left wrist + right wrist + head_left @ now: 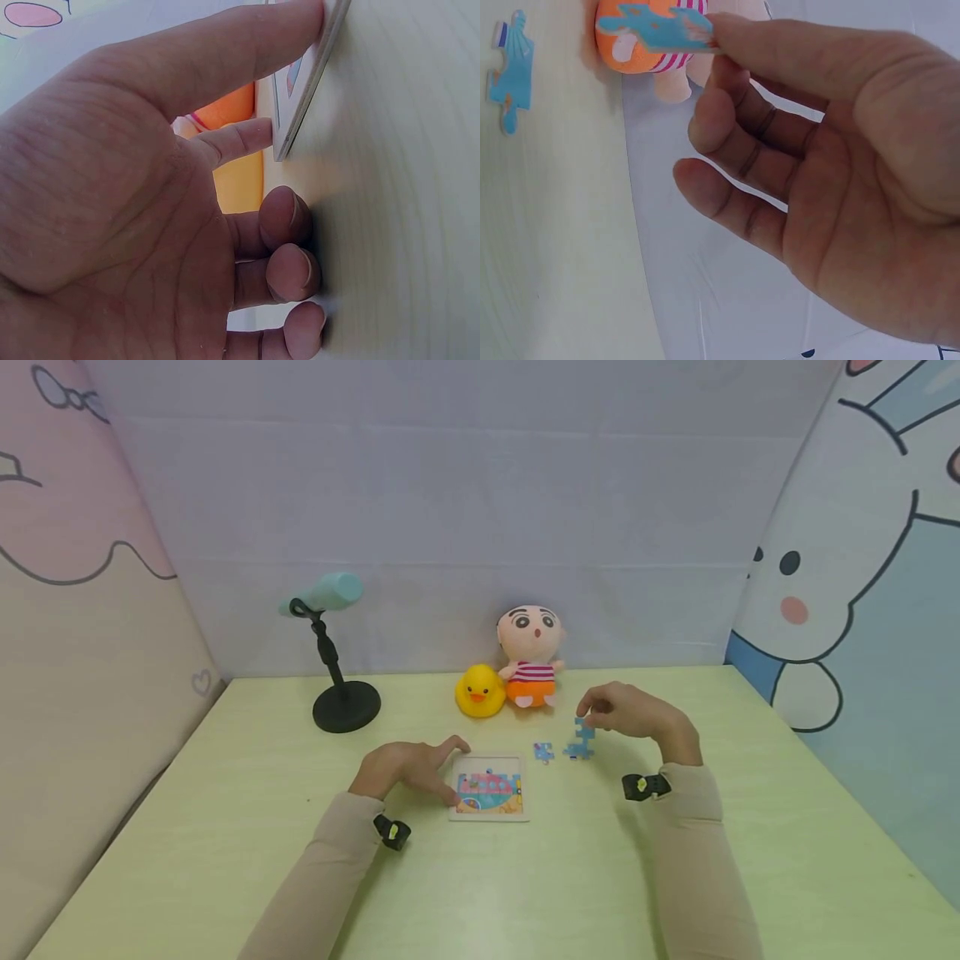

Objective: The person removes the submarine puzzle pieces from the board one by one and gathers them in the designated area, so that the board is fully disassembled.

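Note:
My right hand pinches a blue jigsaw puzzle piece between thumb and fingertips, raised over the table. The other fingers of that hand are loosely bent. Two loose puzzle pieces lie below and beside it: one by the board, the other beneath the held piece. A puzzle board with a pale rim lies flat, its lower part filled with a pink and blue picture, its top strip pale. My left hand rests at its left side, thumb and forefinger stretched to the rim, remaining fingertips on the table.
Behind the board sit a yellow rubber duck and a plush doll in a striped top and orange shorts. At the back left stands a black round-based stand holding a mint-coloured cylindrical device. Walls close off the back and sides.

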Tool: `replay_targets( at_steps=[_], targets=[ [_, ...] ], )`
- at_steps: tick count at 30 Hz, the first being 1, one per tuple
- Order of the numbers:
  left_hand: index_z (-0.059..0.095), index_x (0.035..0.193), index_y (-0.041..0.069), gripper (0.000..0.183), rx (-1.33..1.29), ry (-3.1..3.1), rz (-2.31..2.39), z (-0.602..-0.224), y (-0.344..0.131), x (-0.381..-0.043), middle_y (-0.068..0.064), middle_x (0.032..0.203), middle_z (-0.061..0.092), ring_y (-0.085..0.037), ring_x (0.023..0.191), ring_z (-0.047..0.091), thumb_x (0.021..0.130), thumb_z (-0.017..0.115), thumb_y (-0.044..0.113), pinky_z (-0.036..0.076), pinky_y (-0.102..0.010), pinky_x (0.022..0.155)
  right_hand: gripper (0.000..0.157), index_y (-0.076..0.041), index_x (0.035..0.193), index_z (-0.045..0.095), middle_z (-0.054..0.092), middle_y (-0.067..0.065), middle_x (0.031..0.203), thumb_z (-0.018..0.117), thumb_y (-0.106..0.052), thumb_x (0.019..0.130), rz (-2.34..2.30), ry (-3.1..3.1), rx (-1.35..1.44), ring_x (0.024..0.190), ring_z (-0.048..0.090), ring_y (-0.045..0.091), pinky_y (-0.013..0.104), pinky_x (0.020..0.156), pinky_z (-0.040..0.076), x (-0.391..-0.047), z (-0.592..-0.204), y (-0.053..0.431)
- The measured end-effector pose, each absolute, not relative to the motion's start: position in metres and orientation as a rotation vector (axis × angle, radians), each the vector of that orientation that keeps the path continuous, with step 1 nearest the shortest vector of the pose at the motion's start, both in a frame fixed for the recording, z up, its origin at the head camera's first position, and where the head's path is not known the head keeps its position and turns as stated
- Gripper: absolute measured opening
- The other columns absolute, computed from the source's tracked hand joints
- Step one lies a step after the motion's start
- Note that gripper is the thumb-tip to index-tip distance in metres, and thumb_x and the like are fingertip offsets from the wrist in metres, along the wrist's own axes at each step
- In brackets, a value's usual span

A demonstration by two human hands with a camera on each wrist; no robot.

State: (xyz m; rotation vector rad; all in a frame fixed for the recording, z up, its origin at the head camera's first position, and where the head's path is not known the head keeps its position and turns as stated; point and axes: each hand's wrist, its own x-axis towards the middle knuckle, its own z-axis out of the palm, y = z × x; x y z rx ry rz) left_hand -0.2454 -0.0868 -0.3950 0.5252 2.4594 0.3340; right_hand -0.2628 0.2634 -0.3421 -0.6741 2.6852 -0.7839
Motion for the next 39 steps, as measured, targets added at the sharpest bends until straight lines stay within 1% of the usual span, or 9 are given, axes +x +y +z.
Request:
replay_targets(
  at_steps=[5, 12, 24, 28, 35, 39],
  targets=[
    [0.029, 0.145, 0.036, 0.079, 0.518, 2.459, 0.346, -0.393, -0.086, -0.245, -0.013, 0.13, 0.059, -0.029, 0.11, 0.055, 0.084, 0.077, 0.05, 0.039, -0.053, 0.101, 0.013, -0.003, 0.109, 0.068, 0.064, 0.006, 0.094, 0.062, -0.01, 0.099, -0.775, 2.695, -0.636, 0.083, 0.055, 0.022, 0.035, 0.074, 0.048, -0.262, -0.342, 0.268],
    [0.029, 0.145, 0.036, 0.081, 0.495, 2.462, 0.34, -0.393, -0.087, -0.245, -0.012, 0.131, 0.058, -0.029, 0.111, 0.055, 0.083, 0.077, 0.051, 0.039, -0.054, 0.101, 0.013, -0.003, 0.108, 0.068, 0.067, 0.008, 0.1, 0.059, -0.007, 0.099, -0.764, 2.715, -0.639, 0.086, 0.057, 0.022, 0.038, 0.078, 0.049, -0.261, -0.344, 0.275],
    [0.029, 0.145, 0.036, 0.08, 0.5, 2.468, 0.326, -0.394, -0.086, -0.245, -0.012, 0.13, 0.059, -0.029, 0.109, 0.055, 0.083, 0.077, 0.051, 0.04, -0.054, 0.1, 0.011, -0.004, 0.106, 0.068, 0.064, 0.007, 0.095, 0.059, -0.007, 0.099, -0.73, 2.692, -0.583, 0.083, 0.055, 0.022, 0.035, 0.073, 0.047, -0.262, -0.348, 0.279],
    [0.028, 0.146, 0.036, 0.08, 0.499, 2.469, 0.322, -0.393, -0.086, -0.245, -0.013, 0.13, 0.059, -0.029, 0.11, 0.055, 0.084, 0.077, 0.051, 0.039, -0.054, 0.101, 0.011, -0.003, 0.105, 0.067, 0.063, 0.009, 0.093, 0.058, -0.007, 0.099, -0.736, 2.68, -0.579, 0.082, 0.055, 0.023, 0.036, 0.071, 0.047, -0.263, -0.349, 0.28],
    [0.028, 0.145, 0.036, 0.08, 0.497, 2.465, 0.332, -0.394, -0.086, -0.246, -0.012, 0.13, 0.059, -0.029, 0.109, 0.055, 0.084, 0.077, 0.05, 0.039, -0.054, 0.101, 0.011, -0.004, 0.106, 0.066, 0.06, 0.009, 0.094, 0.057, -0.006, 0.1, -0.73, 2.652, -0.549, 0.082, 0.054, 0.023, 0.036, 0.072, 0.046, -0.266, -0.357, 0.284],
    [0.029, 0.145, 0.036, 0.08, 0.499, 2.459, 0.344, -0.393, -0.086, -0.246, -0.012, 0.13, 0.059, -0.029, 0.109, 0.055, 0.083, 0.077, 0.05, 0.039, -0.053, 0.101, 0.011, -0.003, 0.105, 0.066, 0.06, 0.007, 0.091, 0.057, -0.005, 0.1, -0.729, 2.638, -0.534, 0.08, 0.053, 0.022, 0.035, 0.071, 0.044, -0.267, -0.362, 0.286]
  ],
)
